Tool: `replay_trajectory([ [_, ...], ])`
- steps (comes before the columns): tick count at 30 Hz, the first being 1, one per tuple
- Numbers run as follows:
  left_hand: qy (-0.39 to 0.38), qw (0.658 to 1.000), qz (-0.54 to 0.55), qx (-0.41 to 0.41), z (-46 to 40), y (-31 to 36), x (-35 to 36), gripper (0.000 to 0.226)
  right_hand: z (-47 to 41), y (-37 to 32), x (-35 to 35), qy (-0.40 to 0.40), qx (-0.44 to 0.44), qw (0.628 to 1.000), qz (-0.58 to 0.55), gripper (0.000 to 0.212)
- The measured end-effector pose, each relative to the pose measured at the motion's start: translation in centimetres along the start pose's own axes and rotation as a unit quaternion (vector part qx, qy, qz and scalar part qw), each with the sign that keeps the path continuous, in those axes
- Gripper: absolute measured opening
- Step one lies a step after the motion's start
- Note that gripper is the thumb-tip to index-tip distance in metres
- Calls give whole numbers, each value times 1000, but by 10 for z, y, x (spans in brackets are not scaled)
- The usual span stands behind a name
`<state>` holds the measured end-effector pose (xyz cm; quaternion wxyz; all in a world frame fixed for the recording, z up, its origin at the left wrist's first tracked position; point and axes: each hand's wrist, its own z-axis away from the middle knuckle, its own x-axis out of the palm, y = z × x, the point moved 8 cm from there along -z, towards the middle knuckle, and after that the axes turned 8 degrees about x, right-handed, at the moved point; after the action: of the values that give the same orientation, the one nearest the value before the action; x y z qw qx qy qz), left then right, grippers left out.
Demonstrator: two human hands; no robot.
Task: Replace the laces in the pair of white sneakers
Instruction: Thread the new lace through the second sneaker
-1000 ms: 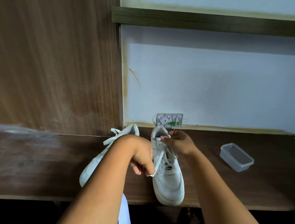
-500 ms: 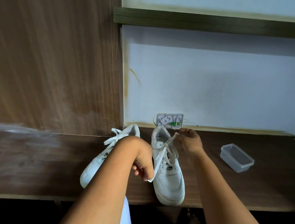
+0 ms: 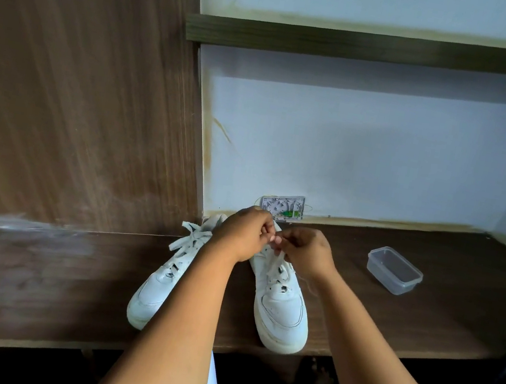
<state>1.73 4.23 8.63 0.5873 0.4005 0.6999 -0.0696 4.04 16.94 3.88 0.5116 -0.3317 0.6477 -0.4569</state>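
Hiding the right sneaker's (image 3: 281, 304) collar, both hands pinch its lace (image 3: 274, 260).

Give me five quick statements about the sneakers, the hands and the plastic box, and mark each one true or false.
1. Both hands, left hand and right hand, meet at the top of the right sneaker. True.
2. The left sneaker has no lace. False: a white lace runs through its eyelets.
3. The clear plastic container sits to the right of the sneakers. True.
4. The container has a lid on. False: it is open.
5. The sneakers lie on the floor. False: they stand on the wooden desk.
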Motion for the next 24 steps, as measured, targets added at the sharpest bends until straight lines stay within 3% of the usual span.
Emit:
replay_trajectory([
  [4,24,999,30,-6,-4,-16,11,17,4,40,-9,103,113,986,-63,17],
  [7,-11,999,41,-7,-8,-20,29,17,11,48,-6,139,130,980,-50,15],
  [11,-13,999,43,-9,-12,-20,43,21,17,46,5,126,115,983,-66,12],
  [18,-13,999,23,-34,-14,-27,54,5,22,40,3,160,100,982,-10,5],
  [24,-11,998,32,-49,-13,-31,59,11,17,42,4,142,137,980,0,14],
])
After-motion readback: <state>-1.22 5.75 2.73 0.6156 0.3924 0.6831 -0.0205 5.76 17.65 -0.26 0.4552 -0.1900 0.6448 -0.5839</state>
